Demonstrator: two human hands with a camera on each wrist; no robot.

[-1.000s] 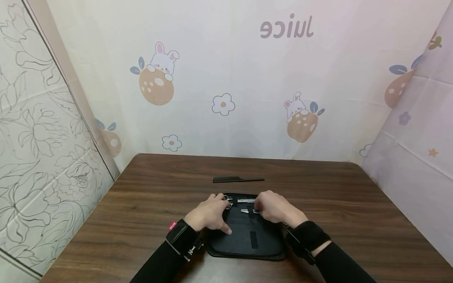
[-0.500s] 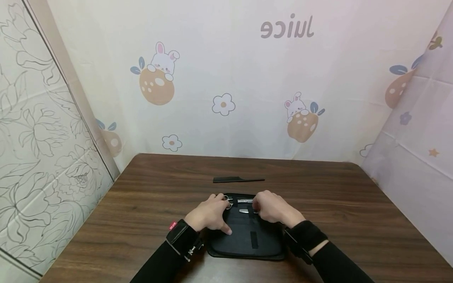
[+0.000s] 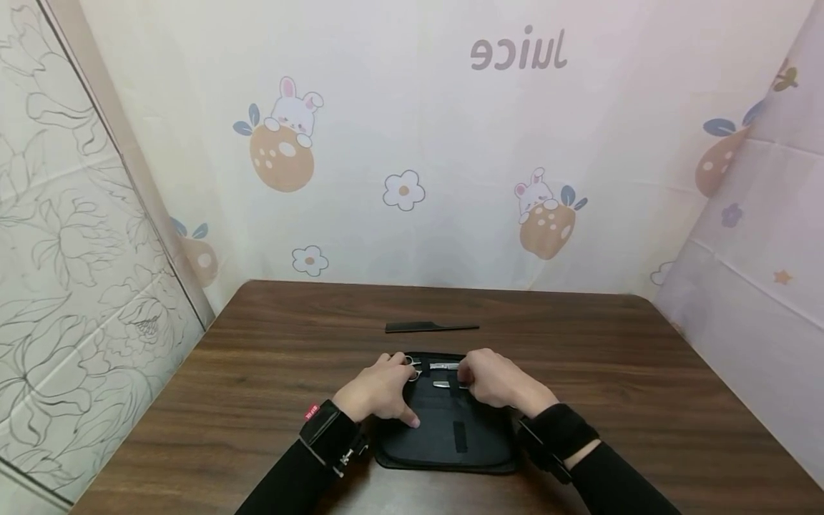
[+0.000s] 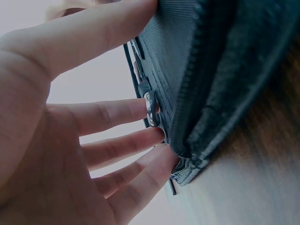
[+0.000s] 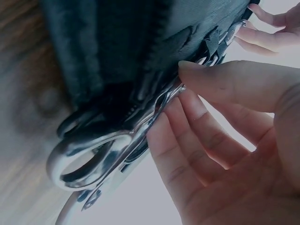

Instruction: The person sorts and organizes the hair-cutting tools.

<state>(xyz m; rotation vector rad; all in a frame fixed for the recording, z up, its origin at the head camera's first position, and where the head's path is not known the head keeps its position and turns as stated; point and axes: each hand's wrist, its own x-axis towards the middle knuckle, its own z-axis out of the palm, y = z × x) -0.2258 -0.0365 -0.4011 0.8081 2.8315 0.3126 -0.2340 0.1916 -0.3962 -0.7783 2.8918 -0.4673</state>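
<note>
A black zip case [image 3: 431,429] lies flat before me on the wooden table. My right hand [image 3: 498,379] pinches a pair of silver scissors [image 5: 55,166] between thumb and fingers; the blade tip shows left of the hand under a narrow black strap [image 3: 453,380]. In the right wrist view the finger rings stick out past the case's right edge. My left hand [image 3: 378,390] rests on the left edge with its fingers spread. By its fingertips are the rings of another pair of scissors [image 4: 151,108], whose blade lies along the case's top.
Beyond the case a black tail comb [image 3: 412,327] lies on the table [image 3: 277,357]. A strap [image 3: 460,436] is fixed lower on the case. A printed curtain [image 3: 412,236] hangs behind the table, and a floral panel [image 3: 96,250] stands to the left.
My right hand has shifted slightly left, and the scissors' blade tip has slid a little further left past the strap. The left hand stays in place on the case.
</note>
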